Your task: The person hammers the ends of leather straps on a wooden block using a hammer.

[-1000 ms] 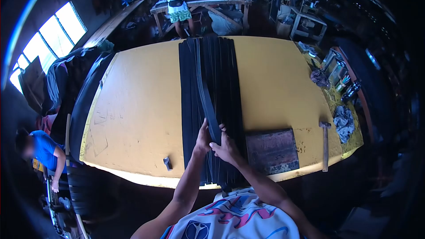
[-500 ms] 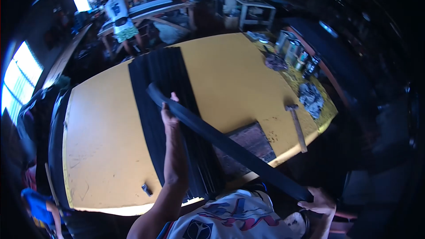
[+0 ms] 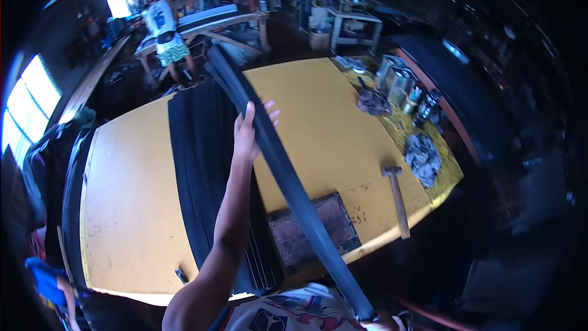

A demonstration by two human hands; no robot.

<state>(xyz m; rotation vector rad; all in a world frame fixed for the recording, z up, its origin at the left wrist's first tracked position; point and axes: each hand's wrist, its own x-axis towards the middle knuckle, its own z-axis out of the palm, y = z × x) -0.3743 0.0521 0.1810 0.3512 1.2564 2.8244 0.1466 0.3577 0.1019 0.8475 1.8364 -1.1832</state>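
Observation:
My left hand (image 3: pixel 246 135) grips a long black strip (image 3: pixel 285 175) near its far end, thumb on one side and fingertips showing past the other. The strip slants down across the yellow-topped table (image 3: pixel 135 190) towards my body. At its near end my right hand (image 3: pixel 384 322) is mostly cut off by the lower frame edge, but it is closed at the strip's tip. Beneath my left forearm lies a wide layer of similar black strips (image 3: pixel 199 165), side by side across the table. A dark, worn rectangular plate (image 3: pixel 294 239) sits under the held strip.
A hammer (image 3: pixel 397 199) lies by the table's right edge. Crumpled grey cloth (image 3: pixel 422 158), a dark rag (image 3: pixel 373 103) and several cans (image 3: pixel 397 79) stand beyond it. A small dark object (image 3: pixel 181 276) rests near the front edge. One person (image 3: pixel 164 30) stands at a back workbench; another person's blue sleeve (image 3: pixel 46 279) shows lower left.
The held strip has swung steeper, its far end now raised past the table's back edge. My left hand has moved up and away; my right hand has shifted left and down, nearer my body.

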